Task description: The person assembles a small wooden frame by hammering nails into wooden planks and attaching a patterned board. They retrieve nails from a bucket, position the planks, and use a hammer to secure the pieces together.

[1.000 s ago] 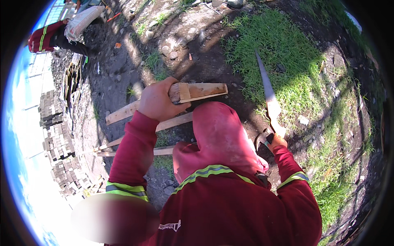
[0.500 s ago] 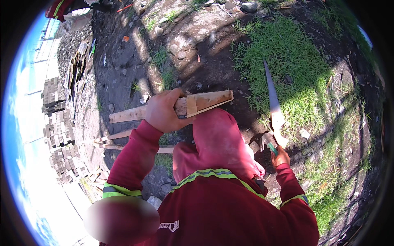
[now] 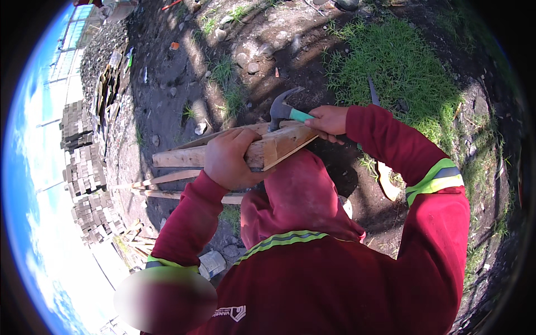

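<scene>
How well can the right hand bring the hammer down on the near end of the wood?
Probably well. The right hand holds the hammer with its head just above the wood; the left hand grips further back, leaving the end bare.

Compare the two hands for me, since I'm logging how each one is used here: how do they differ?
The left hand wraps over a stack of pale wooden boards, while the right hand grips a hammer by its teal handle. The left hand sits nearer the body; the right hand reaches further out, beside the boards' end. The left shows its back, the right its knuckles side-on. Both are bare and come from red sleeves.
</scene>
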Motion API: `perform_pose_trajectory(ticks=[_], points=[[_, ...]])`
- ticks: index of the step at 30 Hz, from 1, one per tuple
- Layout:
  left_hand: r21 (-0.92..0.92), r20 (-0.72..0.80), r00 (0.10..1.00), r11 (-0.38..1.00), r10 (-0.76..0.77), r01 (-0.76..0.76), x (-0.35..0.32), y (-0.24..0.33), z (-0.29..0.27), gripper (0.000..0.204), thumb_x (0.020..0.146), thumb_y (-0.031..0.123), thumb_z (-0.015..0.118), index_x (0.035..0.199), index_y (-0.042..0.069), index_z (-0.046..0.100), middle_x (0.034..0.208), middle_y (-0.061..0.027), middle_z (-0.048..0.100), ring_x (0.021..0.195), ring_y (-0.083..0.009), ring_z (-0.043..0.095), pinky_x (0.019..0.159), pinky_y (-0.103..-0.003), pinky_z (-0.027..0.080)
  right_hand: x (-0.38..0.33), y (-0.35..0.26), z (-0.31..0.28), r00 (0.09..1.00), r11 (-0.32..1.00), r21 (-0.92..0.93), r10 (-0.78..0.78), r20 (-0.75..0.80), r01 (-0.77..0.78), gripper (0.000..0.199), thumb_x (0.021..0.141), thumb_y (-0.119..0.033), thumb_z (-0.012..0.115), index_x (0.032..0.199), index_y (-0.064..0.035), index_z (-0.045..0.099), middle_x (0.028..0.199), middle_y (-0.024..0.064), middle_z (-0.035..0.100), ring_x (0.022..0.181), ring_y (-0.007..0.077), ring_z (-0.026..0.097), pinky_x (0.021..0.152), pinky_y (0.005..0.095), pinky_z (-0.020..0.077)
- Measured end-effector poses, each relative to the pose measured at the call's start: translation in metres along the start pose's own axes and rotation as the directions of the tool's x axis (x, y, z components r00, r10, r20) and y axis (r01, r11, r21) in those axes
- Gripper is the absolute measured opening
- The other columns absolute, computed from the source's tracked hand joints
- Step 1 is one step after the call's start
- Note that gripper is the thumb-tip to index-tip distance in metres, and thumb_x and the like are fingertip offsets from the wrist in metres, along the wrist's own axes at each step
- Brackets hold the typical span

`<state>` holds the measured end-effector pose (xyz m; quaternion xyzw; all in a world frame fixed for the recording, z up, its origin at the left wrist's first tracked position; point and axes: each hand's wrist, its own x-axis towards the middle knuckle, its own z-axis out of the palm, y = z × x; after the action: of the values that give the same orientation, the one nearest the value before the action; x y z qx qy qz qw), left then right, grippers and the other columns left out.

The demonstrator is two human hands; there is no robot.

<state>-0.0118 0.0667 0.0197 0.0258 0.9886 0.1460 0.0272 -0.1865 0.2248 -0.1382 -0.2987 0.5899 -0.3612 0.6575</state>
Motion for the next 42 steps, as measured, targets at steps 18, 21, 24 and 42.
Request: perform_pose_trajectory(ticks=[18, 21, 24, 42], points=[[0.003, 0.1, 0.995, 1.0, -0.021, 0.021, 0.012, -0.011, -0.003, 0.056, 0.055, 0.035, 0.086, 0.094, 0.007, 0.058, 0.079, -0.013, 0.063, 0.074, -0.0345, 0.063, 0.064, -0.042, 0.05, -0.053, -0.025, 0.026, 0.856, 0.903, 0.174, -0.29, -0.427, 0.392, 0.039, 0.085, -0.035, 0.072, 0.095, -0.002, 0.054, 0.07, 0.0044, 0.055, 0.05, 0.013, 0.054, 0.043, 0.0285, 0.0446], [0.044, 0.053, 0.999, 0.999, 0.008, -0.011, 0.022, -0.014, -0.003, 0.054, 0.058, 0.04, 0.083, 0.09, 0.007, 0.057, 0.077, -0.0126, 0.062, 0.074, -0.0347, 0.063, 0.063, -0.043, 0.049, -0.047, -0.05, 0.041, 0.7, 0.885, -0.168, -0.449, -0.555, 0.434, 0.051, 0.074, -0.038, 0.082, 0.097, -0.0012, 0.054, 0.075, 0.0053, 0.059, 0.063, 0.0155, 0.06, 0.057, 0.0304, 0.0495], [0.044, 0.093, 0.995, 0.998, -0.044, 0.04, 0.03, -0.018, 0.003, 0.052, 0.061, 0.047, 0.079, 0.084, 0.008, 0.054, 0.075, -0.0123, 0.063, 0.073, -0.0345, 0.064, 0.062, -0.044, 0.049, -0.033, -0.071, 0.054, 0.67, 0.892, -0.203, -0.439, -0.599, 0.404, 0.058, 0.067, -0.038, 0.087, 0.098, -0.0007, 0.056, 0.082, 0.0076, 0.063, 0.076, 0.017, 0.062, 0.07, 0.0313, 0.0507], [-0.467, -0.321, 0.336, 0.457, -0.885, 0.757, -0.351, -0.06, 0.014, 0.046, 0.083, 0.038, 0.068, 0.113, 0.003, 0.061, 0.101, -0.015, 0.068, 0.095, -0.0301, 0.067, 0.083, -0.039, 0.053, -0.033, -0.096, 0.002, 0.773, 0.971, -0.15, -0.238, -0.588, 0.184, 0.051, 0.088, -0.044, 0.067, 0.12, -0.0084, 0.049, 0.076, 0.0017, 0.047, 0.052, 0.0089, 0.044, 0.04, 0.0247, 0.0384]])
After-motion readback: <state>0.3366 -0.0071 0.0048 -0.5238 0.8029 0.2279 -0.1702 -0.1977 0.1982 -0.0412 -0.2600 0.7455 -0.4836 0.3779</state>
